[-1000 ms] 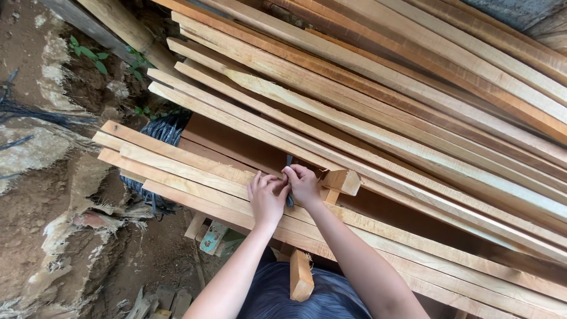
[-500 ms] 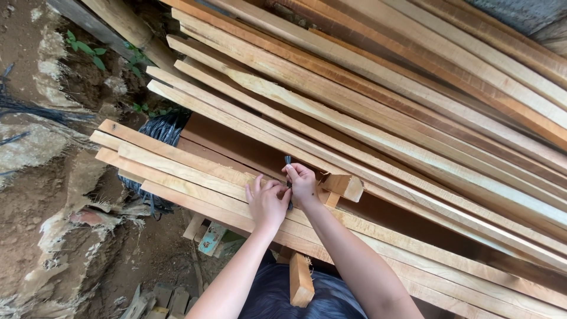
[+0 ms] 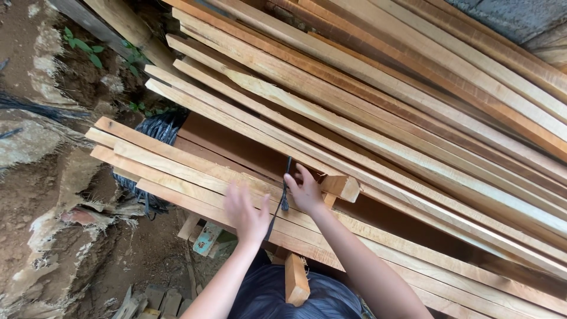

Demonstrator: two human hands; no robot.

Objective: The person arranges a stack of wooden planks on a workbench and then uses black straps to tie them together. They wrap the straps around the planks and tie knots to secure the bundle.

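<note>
Two hands work over a slat stack. The right hand pinches one dark strap running up across the slats. The left hand hovers beside it, fingers spread, blurred. One small block sits by the right hand.

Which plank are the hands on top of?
The front stack of pale planks, nearest the person. The left hand and right hand, pinching a dark strap, are over it; the other planks lean farther back.
</note>
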